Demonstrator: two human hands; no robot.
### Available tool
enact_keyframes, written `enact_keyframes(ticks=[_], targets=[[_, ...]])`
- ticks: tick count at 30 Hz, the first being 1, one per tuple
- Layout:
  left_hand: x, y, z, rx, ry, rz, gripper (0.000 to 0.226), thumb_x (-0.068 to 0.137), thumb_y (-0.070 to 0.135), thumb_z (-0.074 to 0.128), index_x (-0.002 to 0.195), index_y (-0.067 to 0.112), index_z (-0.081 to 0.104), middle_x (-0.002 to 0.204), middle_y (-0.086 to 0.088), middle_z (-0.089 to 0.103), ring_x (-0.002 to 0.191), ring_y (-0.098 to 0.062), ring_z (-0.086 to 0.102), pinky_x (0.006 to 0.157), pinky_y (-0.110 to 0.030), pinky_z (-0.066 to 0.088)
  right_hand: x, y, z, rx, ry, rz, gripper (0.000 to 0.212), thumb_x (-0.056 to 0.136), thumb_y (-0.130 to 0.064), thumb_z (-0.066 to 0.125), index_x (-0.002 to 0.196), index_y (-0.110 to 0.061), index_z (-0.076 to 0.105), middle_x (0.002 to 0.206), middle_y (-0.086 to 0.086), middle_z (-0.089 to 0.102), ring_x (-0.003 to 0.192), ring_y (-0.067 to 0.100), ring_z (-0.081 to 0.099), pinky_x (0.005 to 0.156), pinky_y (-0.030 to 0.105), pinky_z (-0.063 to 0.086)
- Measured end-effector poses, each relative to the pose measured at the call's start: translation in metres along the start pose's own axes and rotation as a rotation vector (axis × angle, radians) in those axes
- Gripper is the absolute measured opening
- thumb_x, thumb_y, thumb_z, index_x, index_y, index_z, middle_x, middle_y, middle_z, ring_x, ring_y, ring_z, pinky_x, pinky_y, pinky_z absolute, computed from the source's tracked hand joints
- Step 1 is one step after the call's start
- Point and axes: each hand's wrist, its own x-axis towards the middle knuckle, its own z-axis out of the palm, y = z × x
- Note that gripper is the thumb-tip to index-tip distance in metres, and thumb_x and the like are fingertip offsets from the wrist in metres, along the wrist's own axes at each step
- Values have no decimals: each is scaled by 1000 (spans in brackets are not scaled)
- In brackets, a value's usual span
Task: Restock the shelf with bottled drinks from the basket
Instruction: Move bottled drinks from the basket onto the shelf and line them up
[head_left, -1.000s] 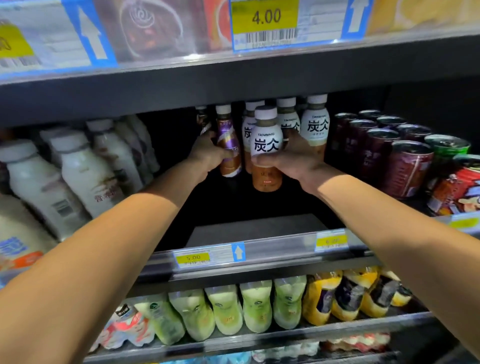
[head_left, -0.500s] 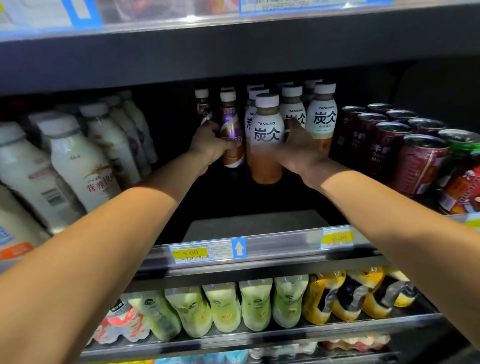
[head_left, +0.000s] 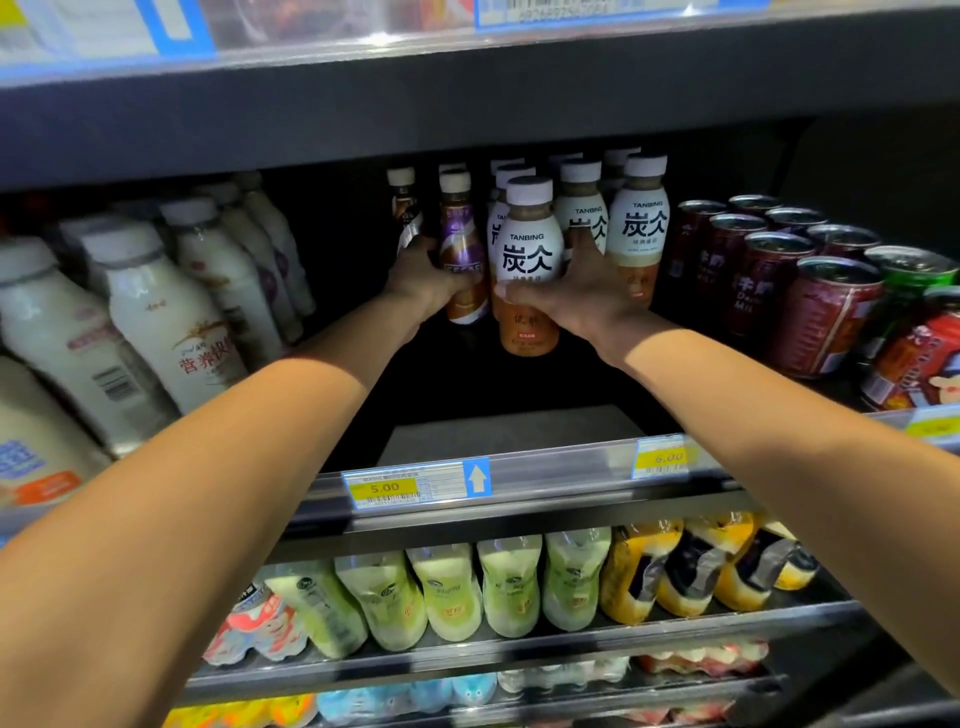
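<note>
left hand (head_left: 426, 280): grips the lower half of the purple bottle (head_left: 460, 244), thumb across its front.
right hand (head_left: 576, 299): wraps round the front Tanbing bottle (head_left: 529, 254), thumb under the label's black characters, fingers up along its right side.
purple bottle: stands upright deep on the shelf (head_left: 509, 431), just left of the Tanbing bottle; a darker bottle (head_left: 402, 200) just behind and to its left.
Tanbing bottle: upright, white cap, white label over brown drink; heads the Tanbing rows; base lost in the dark, so cannot tell whether it rests on the shelf.
Tanbing rows (head_left: 639, 228): same white-capped bottles, packed close behind and to the right of the front one.
shelf: dark, with a grey patch near its front edge.
price tag (head_left: 384, 488): yellow, reads 5.00, on the front rail, a blue arrow just to its right.
white bottles (head_left: 156, 312): rows along the left side of the shelf, well apart from the purple bottle.
cans (head_left: 831, 312): dark red, in rows right of the Tanbing rows.
green bottles (head_left: 452, 592): lean in a row on the level below.
yellow bottles (head_left: 691, 566): beside the green ones, to their right.
</note>
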Motion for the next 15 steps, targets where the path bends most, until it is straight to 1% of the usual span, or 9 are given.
enact_keyframes(ticks=[4, 6, 7, 9, 11, 12, 13, 14, 15], targets=[[-12, 7, -3, 140, -77, 8, 43, 85, 32, 74, 125, 18, 65, 120, -5, 67, 111, -21, 63, 99, -31, 48, -4, -4, -3, -37, -22, 20, 71, 68, -31, 89, 124, -17, 48, 104, -8, 61, 97, 9, 60, 76, 21, 45], [-19, 13, -5, 251, -113, -7, 35, 88, 30, 69, 119, 15, 66, 114, -6, 66, 105, -23, 62, 89, -29, 47, -9, -2, -9, -35, -55, 45, 68, 69, -32, 88, 125, -15, 54, 109, -7, 64, 103, 11, 63, 76, 20, 45], [-24, 18, -6, 309, -126, -11, 29, 89, 27, 66, 114, 12, 66, 109, -8, 64, 99, -23, 61, 83, -28, 46, -12, -2, -13, -32, -81, 57, 63, 71, -32, 86, 125, -16, 57, 111, -6, 66, 106, 12, 63, 78, 20, 45], [-39, 27, -7, 389, -137, -9, 18, 91, 20, 62, 104, 8, 64, 103, -11, 64, 92, -24, 59, 73, -26, 42, -21, -5, -21, -107, -115, 64, 50, 81, -32, 78, 126, -17, 62, 117, -5, 66, 110, 14, 61, 85, 24, 45], [-56, 36, -6, 418, -144, 11, 18, 88, 16, 60, 102, 5, 66, 103, -12, 67, 93, -26, 62, 67, -25, 41, -31, -11, -31, -380, -121, 16, 41, 90, -35, 66, 126, -16, 62, 126, 4, 64, 117, 25, 58, 96, 30, 45], [-67, 42, -4, 426, -166, 39, 17, 88, 14, 58, 99, 5, 67, 103, -11, 68, 96, -27, 63, 69, -25, 42, -39, -14, -36, -542, -126, -20, 38, 94, -35, 59, 126, -15, 62, 130, 8, 62, 120, 29, 56, 98, 31, 44], [-80, 51, -1, 442, -207, 81, 14, 89, 12, 55, 93, 6, 67, 102, -9, 68, 99, -25, 62, 73, -26, 43, -50, -17, -42, -701, -123, -58, 36, 97, -33, 52, 126, -14, 62, 131, 12, 61, 120, 32, 56, 95, 31, 44], [-95, 61, 3, 461, -255, 132, 14, 90, 9, 53, 87, 10, 67, 102, -6, 69, 100, -23, 61, 79, -26, 44, -62, -19, -49, -849, -115, -86, 34, 97, -30, 48, 123, -13, 61, 129, 15, 61, 117, 34, 56, 88, 30, 44], [-113, 71, 7, 492, -286, 193, 17, 91, 8, 53, 85, 13, 67, 104, -3, 69, 101, -21, 60, 83, -26, 45, -76, -20, -58, -979, -91, -116, 30, 97, -27, 46, 117, -10, 61, 123, 17, 62, 111, 36, 57, 79, 31, 41]])
